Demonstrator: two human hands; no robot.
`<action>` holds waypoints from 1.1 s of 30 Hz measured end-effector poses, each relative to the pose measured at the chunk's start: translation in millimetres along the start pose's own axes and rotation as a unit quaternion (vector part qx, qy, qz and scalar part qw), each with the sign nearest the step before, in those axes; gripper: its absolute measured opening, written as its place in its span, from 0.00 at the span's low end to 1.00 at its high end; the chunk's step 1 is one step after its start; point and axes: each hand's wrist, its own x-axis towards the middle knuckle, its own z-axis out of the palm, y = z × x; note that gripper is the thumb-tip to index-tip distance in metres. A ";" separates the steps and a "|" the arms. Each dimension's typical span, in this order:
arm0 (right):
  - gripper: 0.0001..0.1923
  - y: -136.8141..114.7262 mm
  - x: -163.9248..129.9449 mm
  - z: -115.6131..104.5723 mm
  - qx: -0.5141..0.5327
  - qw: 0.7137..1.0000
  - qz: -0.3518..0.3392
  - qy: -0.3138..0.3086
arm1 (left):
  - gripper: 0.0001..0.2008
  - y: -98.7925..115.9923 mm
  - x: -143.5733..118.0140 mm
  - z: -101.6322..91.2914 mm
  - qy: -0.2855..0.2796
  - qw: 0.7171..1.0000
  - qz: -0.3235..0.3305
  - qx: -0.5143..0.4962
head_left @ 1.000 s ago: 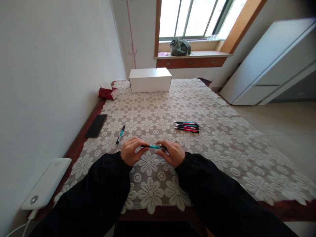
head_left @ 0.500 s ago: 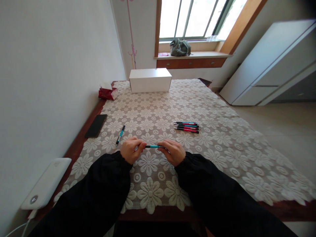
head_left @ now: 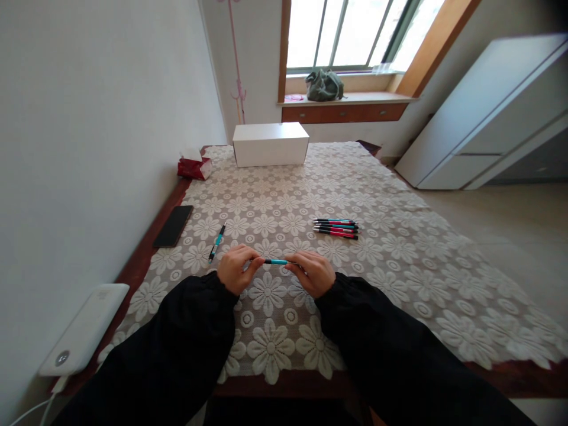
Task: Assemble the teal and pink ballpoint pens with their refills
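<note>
Between my two hands a teal and black pen (head_left: 277, 261) is held level, just above the lace tablecloth (head_left: 268, 346). My left hand (head_left: 238, 270) pinches its black end, and my right hand (head_left: 312, 273) is closed on the other end; both tips of the pen are hidden by fingers. Left of my left hand lies a second teal and black pen (head_left: 217, 242), slanting on the cloth. Beyond my right hand, several teal, red and black pens (head_left: 336, 228) lie side by side in a small group.
A white box (head_left: 270, 148) stands at the table's far end. Along the left edge are a red tissue pack (head_left: 194, 168), a black phone (head_left: 173, 226) and a white power bank (head_left: 84, 329) with a cable. The wall (head_left: 89, 130) runs close on the left.
Both hands stay closed on the pen and have barely moved. The held pen has shifted very slightly to the right. Everything else lies as before.
</note>
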 end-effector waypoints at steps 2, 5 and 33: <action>0.13 0.2 -0.1 -0.8 -0.001 1.000 -0.002 -0.008 | 0.14 -0.5 0.5 0.4 0.016 1.000 0.014 -0.004; 0.14 0.5 -0.2 -1.3 -0.008 1.000 0.005 -0.023 | 0.12 -1.1 0.6 1.2 0.022 1.000 0.019 -0.003; 0.10 11.5 1.4 -1.3 0.079 0.990 0.111 -0.030 | 0.12 -4.1 -0.6 3.6 -0.008 0.999 -0.020 0.036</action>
